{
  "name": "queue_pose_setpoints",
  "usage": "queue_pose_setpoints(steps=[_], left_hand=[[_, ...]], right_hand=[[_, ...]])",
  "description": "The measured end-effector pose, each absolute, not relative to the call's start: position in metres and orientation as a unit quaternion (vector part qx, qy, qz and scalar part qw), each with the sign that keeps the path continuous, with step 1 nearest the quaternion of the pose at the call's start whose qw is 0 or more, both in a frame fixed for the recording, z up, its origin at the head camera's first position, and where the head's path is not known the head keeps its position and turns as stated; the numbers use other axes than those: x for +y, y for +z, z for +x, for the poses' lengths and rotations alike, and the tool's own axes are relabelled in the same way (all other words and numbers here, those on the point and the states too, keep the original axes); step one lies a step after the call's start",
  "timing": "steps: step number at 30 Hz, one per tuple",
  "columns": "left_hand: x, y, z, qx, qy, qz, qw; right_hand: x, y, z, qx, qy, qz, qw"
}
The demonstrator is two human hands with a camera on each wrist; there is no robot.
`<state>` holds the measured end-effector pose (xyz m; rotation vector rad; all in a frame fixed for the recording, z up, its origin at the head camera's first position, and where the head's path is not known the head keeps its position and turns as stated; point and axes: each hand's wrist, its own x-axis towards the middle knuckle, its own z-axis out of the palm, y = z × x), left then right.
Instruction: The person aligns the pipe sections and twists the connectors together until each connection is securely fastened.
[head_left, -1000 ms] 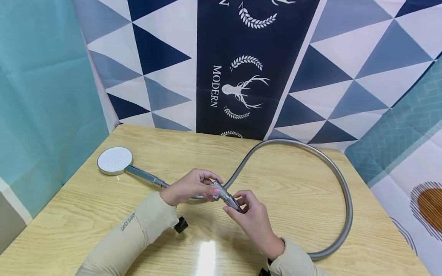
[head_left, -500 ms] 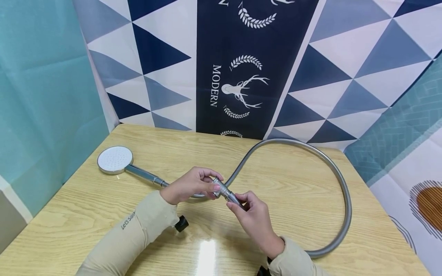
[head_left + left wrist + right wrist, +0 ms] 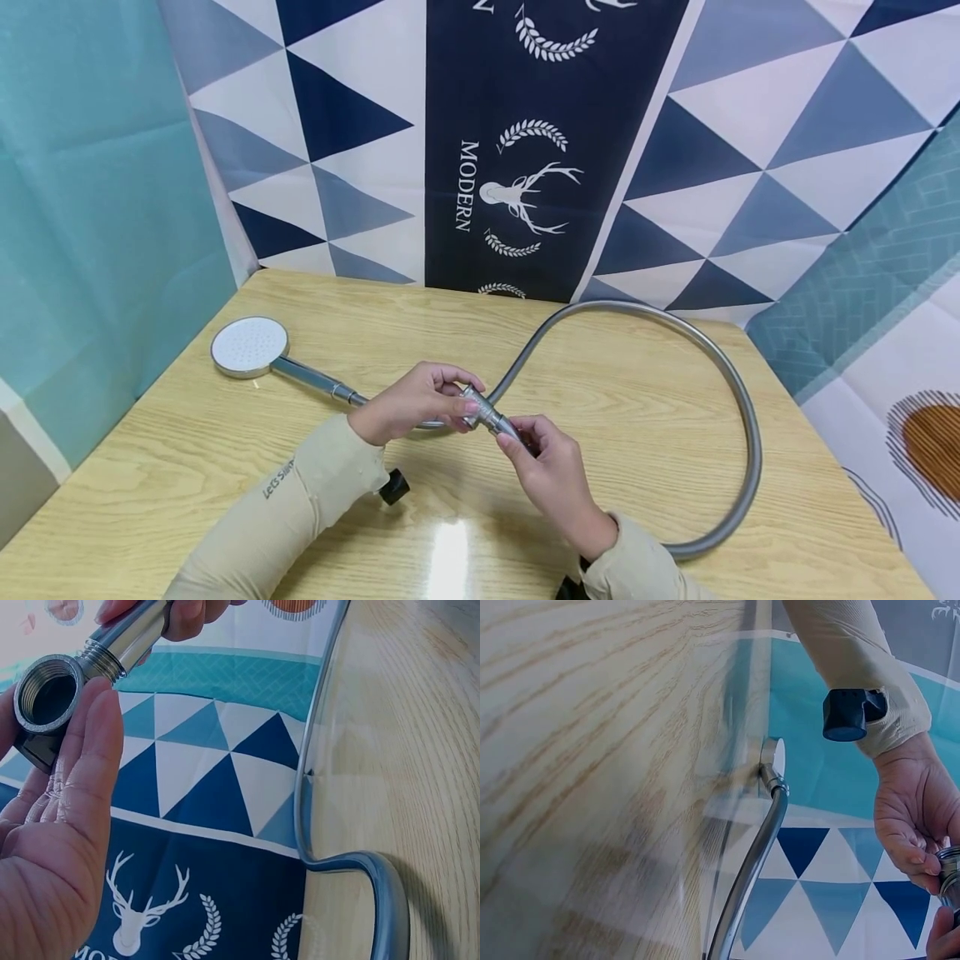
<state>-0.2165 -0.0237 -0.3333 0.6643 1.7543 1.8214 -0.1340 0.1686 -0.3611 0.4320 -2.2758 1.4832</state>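
My left hand (image 3: 420, 404) pinches a silver metal fitting (image 3: 477, 407) between thumb and fingers. In the left wrist view the fitting has a wide, internally threaded ring (image 3: 27, 712) facing the camera and a threaded side outlet (image 3: 103, 661). A smooth chrome sleeve (image 3: 136, 634) meets that outlet, with some thread still visible. My right hand (image 3: 555, 467) grips this sleeve, its thumb and fingers on the sides; the far end is hidden in the palm. In the right wrist view the fitting (image 3: 951, 874) shows only at the right edge.
A shower head (image 3: 250, 346) with a white face lies at the left of the wooden table (image 3: 360, 533). Its grey hose (image 3: 750, 433) passes behind my left hand, loops right and runs under my right forearm. Patterned cloth (image 3: 510, 100) hangs behind.
My right thumb and fingers have shifted slightly on the chrome sleeve, and the hand has edged to the right. The left hand keeps the fitting in nearly the same spot.
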Motion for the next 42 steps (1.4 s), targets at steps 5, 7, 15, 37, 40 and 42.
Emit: queue_pose_setpoints(steps=[5, 7, 15, 37, 40, 42], left_hand=[[-0.023, -0.334, -0.216, 0.651, 0.673, 0.239, 0.260], [-0.022, -0.335, -0.215, 0.652, 0.672, 0.236, 0.261], [-0.021, -0.336, -0.215, 0.654, 0.670, 0.239, 0.256], [-0.021, -0.331, -0.219, 0.663, 0.665, 0.233, 0.251], [-0.021, -0.332, -0.219, 0.660, 0.667, 0.236, 0.253], [-0.021, -0.332, -0.219, 0.658, 0.668, 0.236, 0.255]], right_hand=[[0.169, -0.363, -0.133, -0.814, 0.521, 0.166, 0.195], [0.169, -0.363, -0.133, -0.813, 0.526, 0.165, 0.189], [0.169, -0.367, -0.131, -0.818, 0.509, 0.180, 0.198], [0.172, -0.373, -0.139, -0.739, 0.495, 0.289, 0.353], [0.173, -0.373, -0.138, -0.742, 0.509, 0.276, 0.339], [0.173, -0.373, -0.138, -0.748, 0.511, 0.265, 0.331]])
